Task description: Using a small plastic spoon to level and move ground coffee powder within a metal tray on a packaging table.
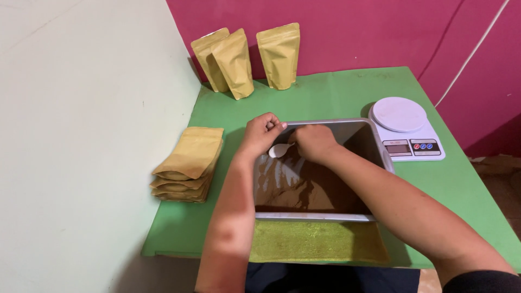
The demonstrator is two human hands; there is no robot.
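A steel tray (380, 146) of brown powder (304, 190) sits in the middle of a green table (325, 97). My left hand (261, 134) grips the tray's far left rim. My right hand (313, 142) reaches into the tray and holds a white spoon (280, 150), whose bowl points left just above the powder, close to my left hand.
A white kitchen scale (404, 127) stands right of the tray. Three upright golden pouches (247, 57) lean against the back wall. A stack of flat golden pouches (187, 165) lies at the table's left edge, by the pale wall. A yellow-green cloth (317, 241) lies below the tray.
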